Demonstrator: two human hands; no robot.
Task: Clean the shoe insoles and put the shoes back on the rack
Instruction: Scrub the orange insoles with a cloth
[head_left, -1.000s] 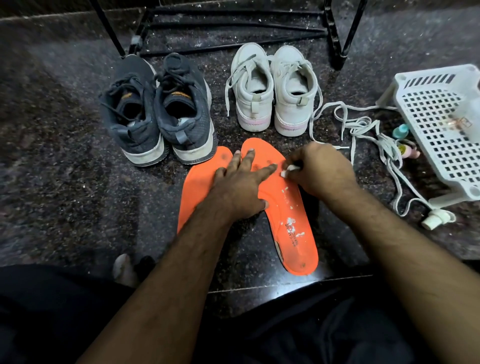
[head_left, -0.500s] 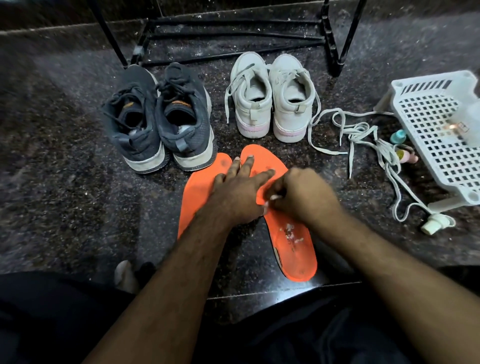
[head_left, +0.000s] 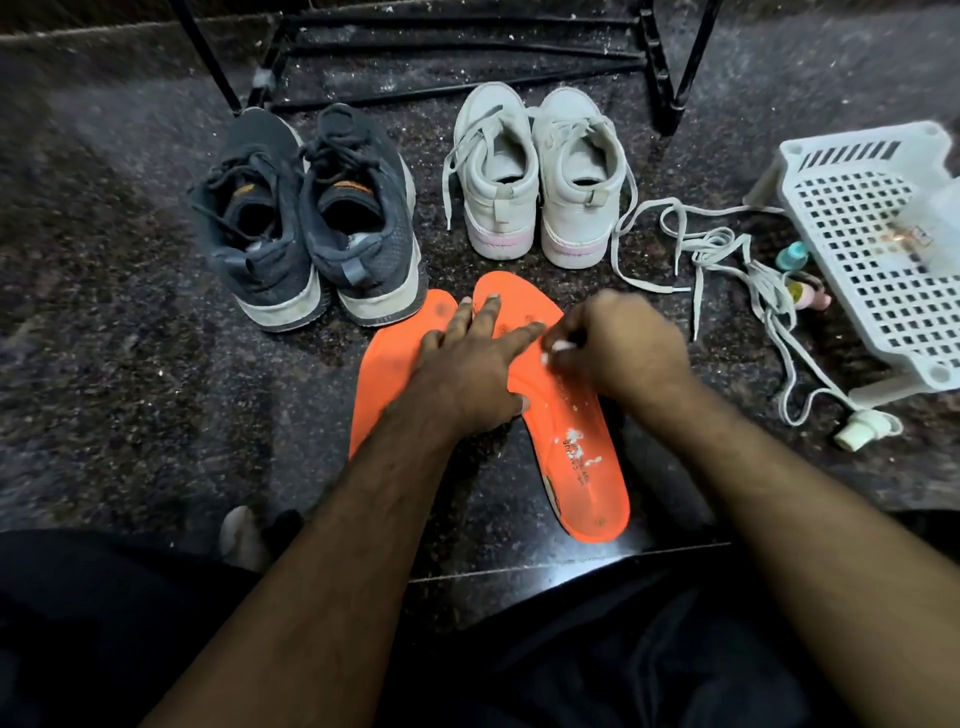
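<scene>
Left hand (head_left: 470, 364) flat, fingers spread, pinning long orange foam insole (head_left: 576, 452) against slipping. Right hand (head_left: 610, 345) pinching small white scrap (cloth? unclear) (head_left: 560, 347), for scrubbing.

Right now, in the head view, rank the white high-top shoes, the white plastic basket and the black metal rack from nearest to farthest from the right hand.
1. White high-top shoes, just ahead of the right hand.
2. White plastic basket, off to the right.
3. Black metal rack, farthest, behind the shoes.

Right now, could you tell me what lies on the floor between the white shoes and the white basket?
In the head view, loose pale shoelaces sprawl between the white shoes and the white basket, with small bottles at the basket's edge.
</scene>
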